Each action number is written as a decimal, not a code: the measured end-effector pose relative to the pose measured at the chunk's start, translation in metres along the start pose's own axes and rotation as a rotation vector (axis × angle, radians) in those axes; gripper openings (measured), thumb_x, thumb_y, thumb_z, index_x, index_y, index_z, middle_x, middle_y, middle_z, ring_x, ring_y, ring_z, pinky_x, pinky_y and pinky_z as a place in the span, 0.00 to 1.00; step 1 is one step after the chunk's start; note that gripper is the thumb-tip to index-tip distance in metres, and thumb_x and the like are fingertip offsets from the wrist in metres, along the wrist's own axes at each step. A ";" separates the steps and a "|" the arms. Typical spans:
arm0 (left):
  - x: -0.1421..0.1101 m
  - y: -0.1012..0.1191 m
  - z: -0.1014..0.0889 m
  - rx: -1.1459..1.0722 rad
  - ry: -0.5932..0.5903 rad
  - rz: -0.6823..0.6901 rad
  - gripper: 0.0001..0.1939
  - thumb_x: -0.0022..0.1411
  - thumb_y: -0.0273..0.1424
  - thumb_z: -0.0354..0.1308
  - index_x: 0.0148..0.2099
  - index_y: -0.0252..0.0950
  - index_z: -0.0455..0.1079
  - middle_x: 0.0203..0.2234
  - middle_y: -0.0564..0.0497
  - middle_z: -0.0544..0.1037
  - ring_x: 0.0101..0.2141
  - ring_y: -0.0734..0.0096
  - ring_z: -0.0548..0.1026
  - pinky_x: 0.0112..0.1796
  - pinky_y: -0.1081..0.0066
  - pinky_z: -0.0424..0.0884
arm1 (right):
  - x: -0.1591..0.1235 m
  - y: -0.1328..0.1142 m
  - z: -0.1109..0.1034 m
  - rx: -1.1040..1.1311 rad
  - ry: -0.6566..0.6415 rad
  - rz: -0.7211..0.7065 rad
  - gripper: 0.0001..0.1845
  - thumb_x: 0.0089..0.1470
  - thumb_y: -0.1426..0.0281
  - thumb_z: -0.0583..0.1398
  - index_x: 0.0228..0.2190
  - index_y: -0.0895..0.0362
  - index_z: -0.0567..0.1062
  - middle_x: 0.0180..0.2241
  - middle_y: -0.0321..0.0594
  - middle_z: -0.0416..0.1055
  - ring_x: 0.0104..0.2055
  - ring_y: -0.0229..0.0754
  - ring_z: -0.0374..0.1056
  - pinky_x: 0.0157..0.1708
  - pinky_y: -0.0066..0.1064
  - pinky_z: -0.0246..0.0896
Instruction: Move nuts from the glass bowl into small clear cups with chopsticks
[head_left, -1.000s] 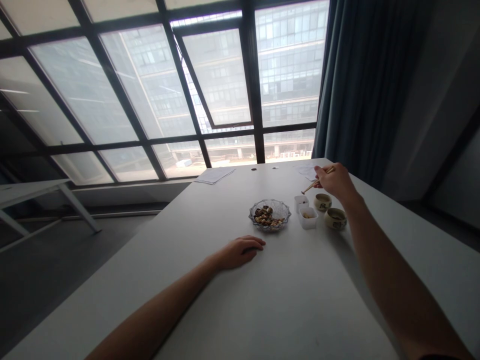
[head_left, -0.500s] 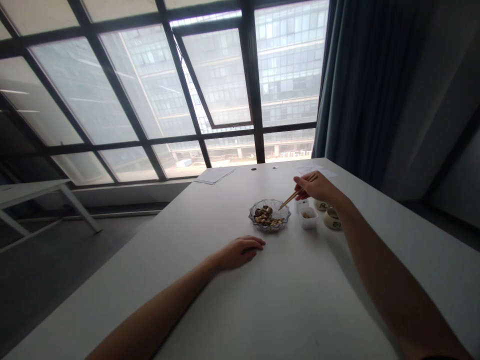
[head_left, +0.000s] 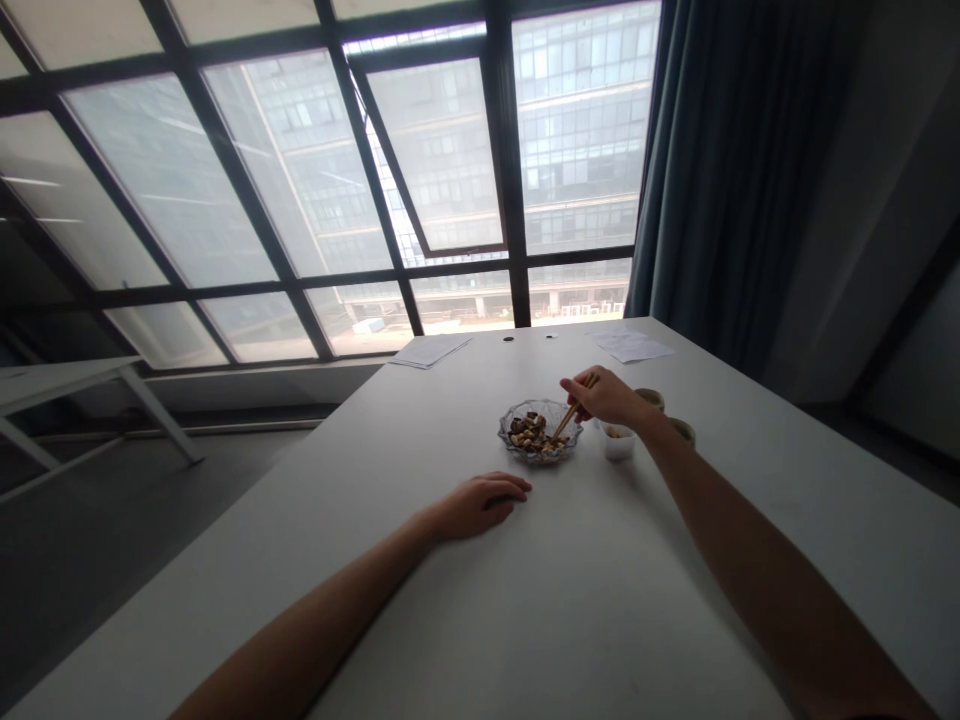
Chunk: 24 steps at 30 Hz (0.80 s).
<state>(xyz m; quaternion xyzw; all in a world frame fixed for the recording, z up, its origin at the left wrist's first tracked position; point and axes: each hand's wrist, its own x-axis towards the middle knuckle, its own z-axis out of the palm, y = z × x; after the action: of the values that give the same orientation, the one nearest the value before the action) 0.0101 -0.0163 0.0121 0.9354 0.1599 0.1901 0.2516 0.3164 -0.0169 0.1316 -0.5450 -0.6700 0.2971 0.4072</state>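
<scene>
My right hand (head_left: 602, 394) is closed around a pair of wooden chopsticks (head_left: 568, 420), whose tips reach down into a clear glass bowl (head_left: 505, 447). Brown and tan pieces that look like nuts or dried food (head_left: 529, 432) lie in the bowl. Whether the tips pinch a piece is too small to tell. Beneath my right wrist stands a small white plastic tub (head_left: 619, 448) with a little brown content, partly hidden by the hand. On the table just in front of the bowl, my left hand (head_left: 484, 503) rests flat with fingers stretched out, holding nothing.
Two pale green round jars (head_left: 682, 431) stand right of the tub, partly behind my right forearm. Papers lie at the far left (head_left: 430, 351) and far right (head_left: 634, 346) of the white table (head_left: 420, 620). Windows and a dark blue curtain (head_left: 720, 200) are beyond.
My right hand has moved left and down, bringing the chopstick tips from above the bowl's right side into the food. It now covers more of the tubs and jars. My left hand stays still.
</scene>
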 end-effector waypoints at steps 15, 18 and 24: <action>-0.001 0.002 0.001 0.005 0.000 -0.012 0.15 0.73 0.33 0.55 0.57 0.40 0.76 0.57 0.44 0.78 0.56 0.61 0.76 0.60 0.64 0.71 | 0.003 0.002 -0.006 0.030 0.172 -0.015 0.27 0.67 0.57 0.60 0.20 0.59 0.75 0.18 0.45 0.76 0.18 0.42 0.75 0.17 0.24 0.68; -0.001 0.003 0.001 0.008 0.000 -0.012 0.15 0.73 0.34 0.55 0.57 0.41 0.76 0.57 0.44 0.78 0.56 0.61 0.76 0.60 0.64 0.71 | 0.004 0.003 -0.007 0.035 0.189 -0.011 0.27 0.66 0.56 0.60 0.20 0.59 0.75 0.18 0.45 0.76 0.18 0.42 0.75 0.17 0.24 0.68; -0.001 0.002 0.001 0.015 -0.002 -0.010 0.15 0.73 0.33 0.54 0.57 0.40 0.76 0.57 0.44 0.78 0.57 0.61 0.76 0.60 0.64 0.70 | 0.003 0.002 -0.005 0.074 0.188 -0.017 0.26 0.65 0.57 0.61 0.21 0.60 0.75 0.20 0.47 0.77 0.19 0.43 0.76 0.18 0.26 0.71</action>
<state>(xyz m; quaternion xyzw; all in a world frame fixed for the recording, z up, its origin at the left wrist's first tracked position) 0.0097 -0.0189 0.0122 0.9367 0.1658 0.1868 0.2455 0.3213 -0.0138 0.1334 -0.5495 -0.6220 0.2655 0.4906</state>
